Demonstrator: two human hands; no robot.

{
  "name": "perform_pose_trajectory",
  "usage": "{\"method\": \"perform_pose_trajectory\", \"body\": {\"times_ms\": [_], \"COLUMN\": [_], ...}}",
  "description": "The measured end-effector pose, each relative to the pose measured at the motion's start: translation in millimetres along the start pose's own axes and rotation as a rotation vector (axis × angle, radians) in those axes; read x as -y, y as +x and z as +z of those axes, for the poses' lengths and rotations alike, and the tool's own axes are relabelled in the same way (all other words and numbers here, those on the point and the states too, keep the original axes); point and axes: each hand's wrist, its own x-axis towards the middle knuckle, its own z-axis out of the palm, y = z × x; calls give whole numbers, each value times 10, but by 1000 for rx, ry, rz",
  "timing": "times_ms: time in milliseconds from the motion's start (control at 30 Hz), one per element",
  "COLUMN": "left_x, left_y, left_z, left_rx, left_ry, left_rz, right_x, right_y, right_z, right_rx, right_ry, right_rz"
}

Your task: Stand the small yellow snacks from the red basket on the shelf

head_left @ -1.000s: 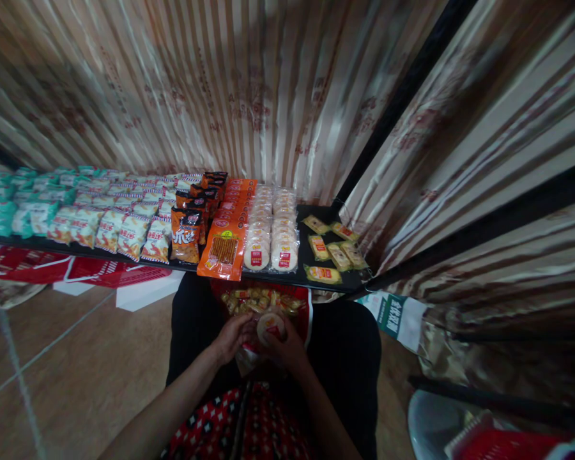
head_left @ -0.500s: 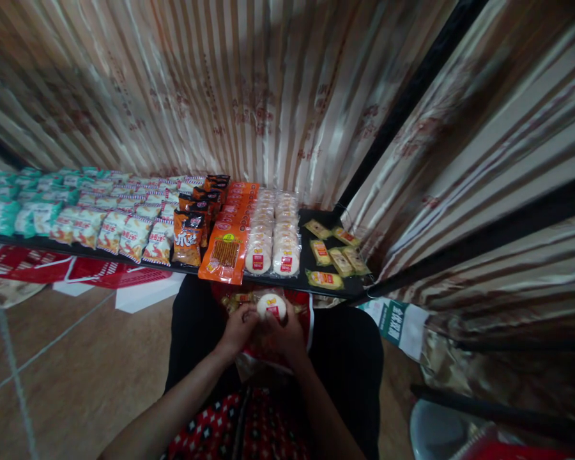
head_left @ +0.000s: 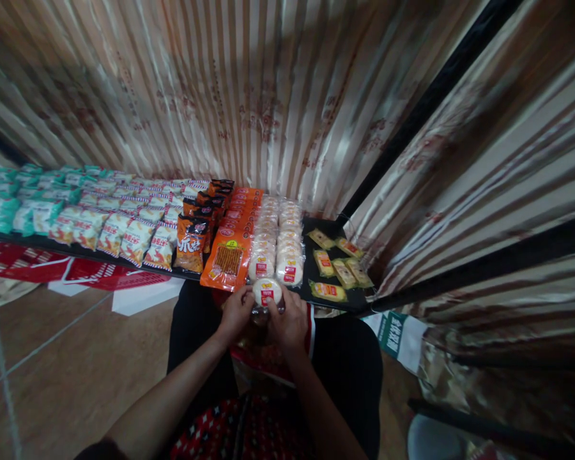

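Between my two hands is a round white rice cracker pack (head_left: 267,292) with a red and yellow label, held near the shelf's front edge. My left hand (head_left: 237,313) pinches its left side. On its right side my right hand (head_left: 287,319) is closed, the thumb over the front. Just beyond stand two rows of the same round packs (head_left: 289,268). Left of them lie orange flat packs of stick snacks (head_left: 225,259). Below my hands, a red bag (head_left: 259,354) rests between my legs, its contents mostly covered by my hands.
The black shelf (head_left: 311,294) also holds orange-and-black bags (head_left: 190,243), white snack bags (head_left: 137,239), green packs (head_left: 45,217) and several loose yellow packs (head_left: 328,291). A black post (head_left: 388,156) rises at the right, before striped curtains (head_left: 268,96). A pale tub (head_left: 434,437) stands lower right.
Both hands have moved forward and up with the round pack, from over the red bag to the shelf's front edge. The view has shifted slightly.
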Motion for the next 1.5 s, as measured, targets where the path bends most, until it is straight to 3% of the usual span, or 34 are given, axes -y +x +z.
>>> {"method": "perform_pose_trajectory", "body": {"times_ms": [367, 800, 1000, 1300, 1500], "left_x": [-135, 183, 210, 90, 27], "left_y": [200, 195, 226, 236, 282], "left_z": [7, 228, 310, 328, 348], "left_rx": [-96, -274, -351, -335, -319], "left_ry": [215, 602, 722, 812, 834], "left_rz": [142, 485, 506, 535, 533], "right_x": [110, -53, -79, -180, -255], "right_y": [247, 341, 328, 525, 757], "right_z": [151, 354, 383, 104, 212], "right_rx": [-125, -118, -130, -312, -266], "right_ry": [-17, -75, -59, -133, -270], "right_rz": [-32, -86, -147, -336, -274]}}
